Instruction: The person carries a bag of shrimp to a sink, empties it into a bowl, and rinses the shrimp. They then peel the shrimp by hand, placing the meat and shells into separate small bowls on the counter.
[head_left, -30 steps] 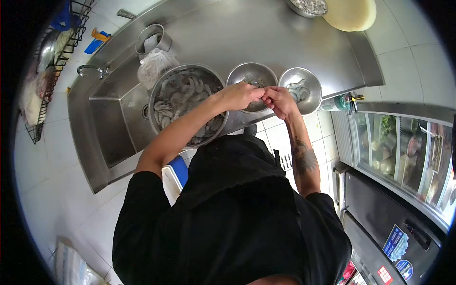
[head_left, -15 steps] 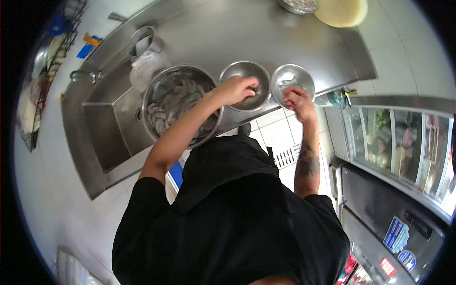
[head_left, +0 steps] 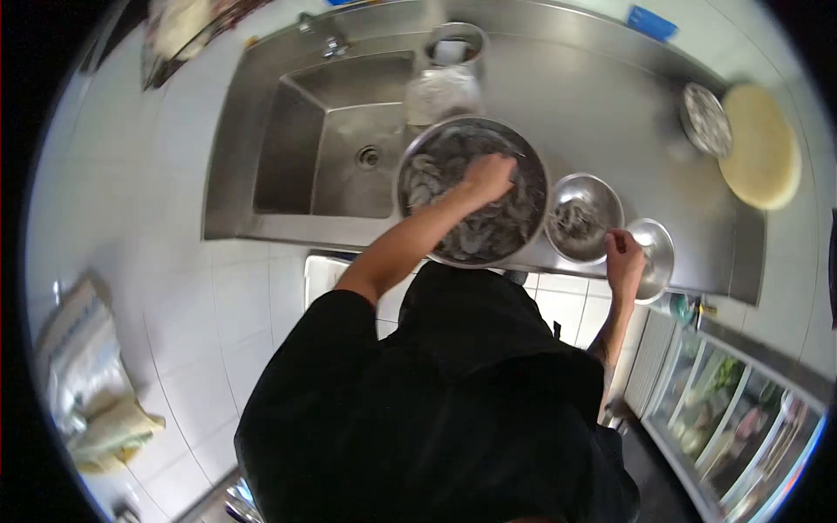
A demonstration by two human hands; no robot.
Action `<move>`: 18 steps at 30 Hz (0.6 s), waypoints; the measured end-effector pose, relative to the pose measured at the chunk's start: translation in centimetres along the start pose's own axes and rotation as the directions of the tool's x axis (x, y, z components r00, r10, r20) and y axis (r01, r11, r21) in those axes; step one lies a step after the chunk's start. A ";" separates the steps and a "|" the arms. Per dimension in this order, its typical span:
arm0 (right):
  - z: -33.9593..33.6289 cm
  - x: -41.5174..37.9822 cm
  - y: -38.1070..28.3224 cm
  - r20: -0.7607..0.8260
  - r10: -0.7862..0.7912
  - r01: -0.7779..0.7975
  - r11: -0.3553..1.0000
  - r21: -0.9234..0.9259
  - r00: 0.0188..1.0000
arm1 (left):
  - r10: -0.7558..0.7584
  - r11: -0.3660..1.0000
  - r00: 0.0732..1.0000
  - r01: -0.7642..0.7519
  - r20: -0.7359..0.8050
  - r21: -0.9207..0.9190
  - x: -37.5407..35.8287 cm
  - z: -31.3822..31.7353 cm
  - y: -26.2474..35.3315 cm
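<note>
A large steel bowl [head_left: 425, 235] of grey shrimp [head_left: 476, 234] stands at the counter's front edge. My left hand [head_left: 490, 177] is over the shrimp in it, fingers curled downward; what they grip is hidden. To the right is a smaller steel bowl [head_left: 608, 197] with thin grey pieces in it, perhaps shrimp heads or shells. My right hand [head_left: 624, 253] is closed in a pinch at the left rim of another small steel bowl [head_left: 664, 253], whose contents are partly hidden. Anything between the right fingertips is too small to make out.
Left of the large bowl lies a steel sink [head_left: 357, 166] with a tap [head_left: 334, 45]. Behind the bowl are a clear plastic bag [head_left: 443, 96] and a steel pot [head_left: 476, 37]. A filled bowl [head_left: 706, 120] and round yellowish board [head_left: 760, 146] are at the right.
My left hand has gone from the middle bowl to the large shrimp bowl. My right hand has shifted from over the right bowl to its left rim. The camera view has turned.
</note>
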State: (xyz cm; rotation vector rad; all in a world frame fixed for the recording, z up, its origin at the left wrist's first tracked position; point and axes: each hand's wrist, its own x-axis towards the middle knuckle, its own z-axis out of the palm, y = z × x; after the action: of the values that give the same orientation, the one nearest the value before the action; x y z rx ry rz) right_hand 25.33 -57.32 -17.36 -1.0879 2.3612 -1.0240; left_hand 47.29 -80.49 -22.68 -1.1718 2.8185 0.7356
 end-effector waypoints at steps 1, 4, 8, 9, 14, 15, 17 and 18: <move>1.5 0.3 -1.3 0.074 -0.037 0.038 0.999 -0.006 0.997 | -0.032 0.999 0.999 0.031 -0.035 -0.036 0.1 1.0 -0.8; 5.3 0.6 -4.5 0.204 -0.206 0.206 0.978 0.022 0.957 | -0.063 0.994 0.989 0.051 -0.131 -0.092 -1.2 0.3 -1.1; 8.2 0.5 -8.8 0.267 -0.342 0.322 0.940 0.117 0.901 | -0.006 0.950 0.936 -0.105 -0.351 -0.296 -1.5 0.4 -4.3; 8.4 0.9 -9.9 0.293 -0.362 0.347 0.932 0.102 0.885 | -0.044 0.918 0.946 -0.089 -0.322 -0.386 -2.1 -0.6 -4.6; 11.4 1.7 -12.6 0.200 -0.653 0.678 0.728 -0.096 0.730 | -0.201 0.589 0.978 0.170 0.061 -0.790 -5.6 -5.7 -4.0; 12.0 1.6 -12.7 0.202 -0.772 0.798 0.579 -0.169 0.603 | -0.165 0.421 0.975 0.203 0.146 -0.884 -5.8 -5.9 -4.3; 12.6 1.1 -12.9 0.255 -0.776 0.816 0.538 -0.210 0.577 | -0.073 0.191 0.971 0.237 0.227 -0.952 -5.9 -6.4 -4.9; 13.0 1.1 -12.5 0.282 -0.795 0.841 0.474 -0.261 0.536 | -0.026 0.141 0.972 0.233 0.232 -0.962 -5.9 -6.3 -5.2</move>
State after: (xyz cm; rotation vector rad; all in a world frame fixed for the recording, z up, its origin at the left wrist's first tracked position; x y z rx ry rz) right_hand 38.37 -69.76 -17.01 -2.5242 1.8969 -0.6898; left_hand 56.12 -82.33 -18.16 -1.1829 1.7053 2.7468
